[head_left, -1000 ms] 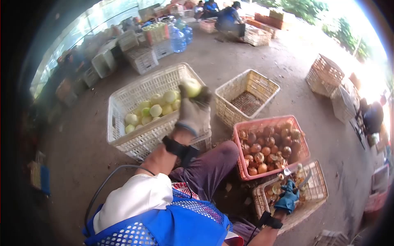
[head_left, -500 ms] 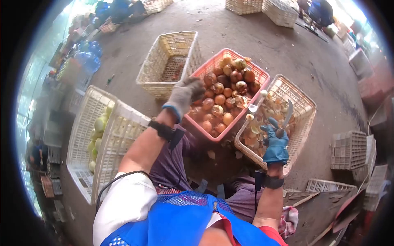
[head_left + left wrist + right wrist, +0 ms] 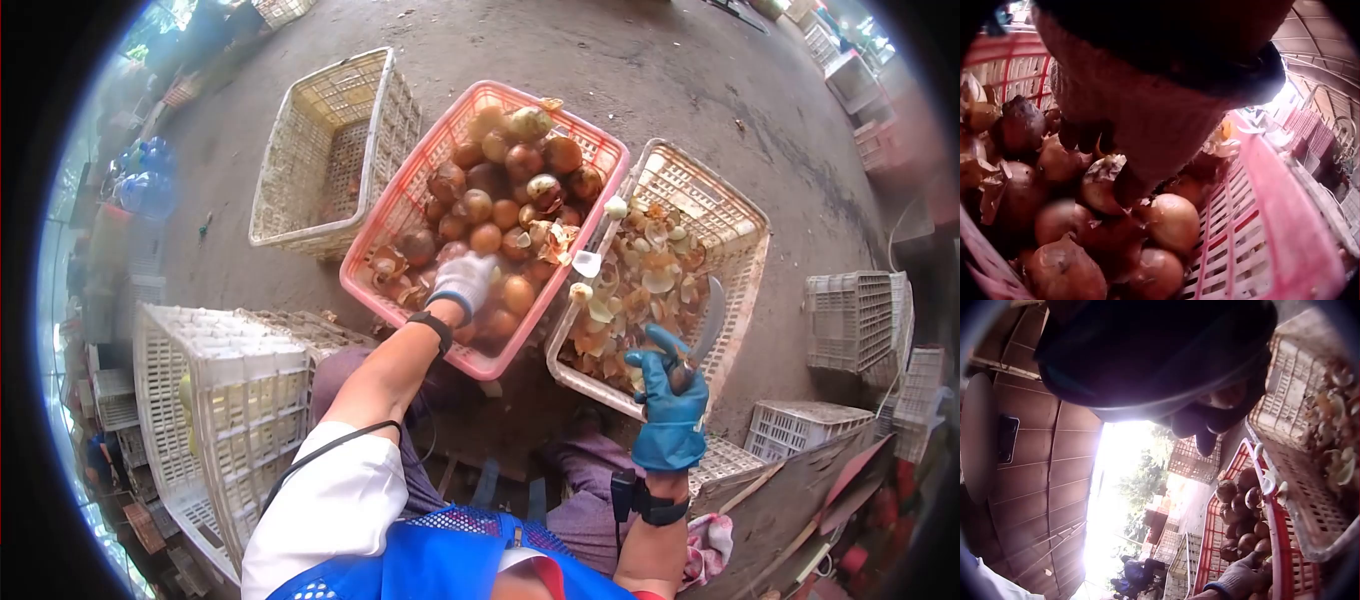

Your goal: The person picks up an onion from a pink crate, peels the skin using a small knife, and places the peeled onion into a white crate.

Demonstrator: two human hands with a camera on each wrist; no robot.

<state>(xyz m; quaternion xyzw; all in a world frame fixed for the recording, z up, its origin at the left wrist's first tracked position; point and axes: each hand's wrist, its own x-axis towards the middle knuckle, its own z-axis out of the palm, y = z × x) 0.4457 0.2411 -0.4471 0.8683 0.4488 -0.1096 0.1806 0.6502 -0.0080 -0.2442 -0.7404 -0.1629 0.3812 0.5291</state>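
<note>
My left hand (image 3: 466,280), in a pale knitted glove, reaches down among brown-skinned onions (image 3: 485,237) in the pink crate (image 3: 610,150). In the left wrist view its fingers point down, spread apart, with the tips right at an onion (image 3: 1102,185); the glove hides part of the pile. My right hand (image 3: 668,405), in a blue rubber glove, grips a knife (image 3: 712,325) by its handle, the curved blade pointing up and away. That hand is over the near edge of a cream crate (image 3: 752,215) of onion skins and trimmings (image 3: 655,262).
A white slotted crate (image 3: 255,400) stands at the left, pale onions partly visible through its side. Beyond the pink crate is a cream crate (image 3: 375,130) with scraps on its bottom. A white plastic piece (image 3: 587,263) sits on the rim between crates. More crates (image 3: 850,320) stand at right.
The left hand has let go of a peeled onion by the left crate and moved right into the pink crate. The right hand keeps its knife; the head view has turned right and down.
</note>
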